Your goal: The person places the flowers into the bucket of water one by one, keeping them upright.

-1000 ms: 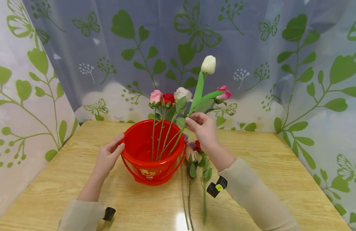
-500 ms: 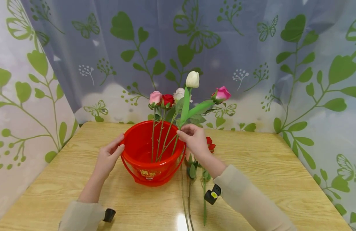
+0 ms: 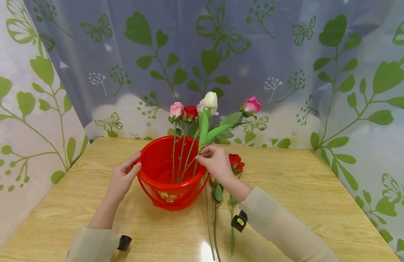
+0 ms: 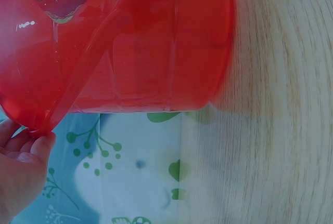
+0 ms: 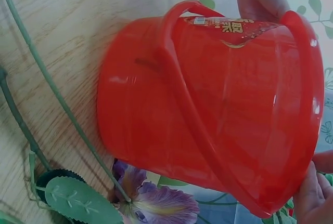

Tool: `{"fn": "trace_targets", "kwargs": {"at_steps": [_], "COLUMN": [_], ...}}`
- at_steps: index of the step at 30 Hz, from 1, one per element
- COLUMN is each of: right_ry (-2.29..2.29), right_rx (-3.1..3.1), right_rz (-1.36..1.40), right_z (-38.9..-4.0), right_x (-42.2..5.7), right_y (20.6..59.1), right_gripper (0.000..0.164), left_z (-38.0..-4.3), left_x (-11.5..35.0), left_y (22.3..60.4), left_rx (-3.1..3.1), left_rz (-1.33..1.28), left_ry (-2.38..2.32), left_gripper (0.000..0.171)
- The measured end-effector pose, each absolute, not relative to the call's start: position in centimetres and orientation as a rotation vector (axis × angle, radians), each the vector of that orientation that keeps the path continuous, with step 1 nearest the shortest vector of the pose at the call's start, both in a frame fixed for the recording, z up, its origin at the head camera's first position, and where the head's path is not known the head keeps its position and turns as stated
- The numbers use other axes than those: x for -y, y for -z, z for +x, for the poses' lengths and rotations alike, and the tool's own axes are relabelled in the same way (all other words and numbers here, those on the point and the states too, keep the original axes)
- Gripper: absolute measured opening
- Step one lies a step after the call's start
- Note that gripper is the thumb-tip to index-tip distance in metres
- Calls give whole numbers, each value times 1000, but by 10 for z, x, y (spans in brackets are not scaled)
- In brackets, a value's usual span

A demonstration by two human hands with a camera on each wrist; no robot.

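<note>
A red plastic bucket stands upright on the table, its handle hanging down in front. My left hand grips its left rim between thumb and fingers; the left wrist view shows the hand there too. My right hand, over the bucket's right rim, pinches the stem of a white tulip. The tulip's stem reaches down inside. A light pink rose, a red rose and a bright pink rose also stand in the bucket. A pale rose is partly hidden behind the tulip.
Right of the bucket, several flowers lie on the wooden table, including a red bloom. A purple flower lies beside the bucket in the right wrist view. A printed curtain hangs behind.
My right hand has moved left and down, lowering the tulip deeper into the bucket. The tulip's head has come down in front of the pale rose. My left hand stays on the rim.
</note>
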State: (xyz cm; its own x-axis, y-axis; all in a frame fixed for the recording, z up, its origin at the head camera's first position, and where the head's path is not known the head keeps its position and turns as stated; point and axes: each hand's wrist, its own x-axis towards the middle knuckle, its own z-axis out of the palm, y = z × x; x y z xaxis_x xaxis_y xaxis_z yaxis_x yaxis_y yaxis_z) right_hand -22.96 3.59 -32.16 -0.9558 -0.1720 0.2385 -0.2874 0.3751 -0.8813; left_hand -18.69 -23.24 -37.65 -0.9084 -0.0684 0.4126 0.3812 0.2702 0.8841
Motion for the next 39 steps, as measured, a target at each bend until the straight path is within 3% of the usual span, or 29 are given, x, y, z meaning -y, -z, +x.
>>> {"fn": "trace_targets", "kwargs": {"at_steps": [39], "right_ry": [-1517], "right_rx": [2508], "right_rz": [497], "right_z": [-223], "right_x": [-33], "right_y": [322], "right_gripper": [11], "left_z": [-187], "left_x": [232], "left_y": [378], "left_rx": [2177], "left_rz": [-279], "left_ry": [1673], "left_gripper": [41]}}
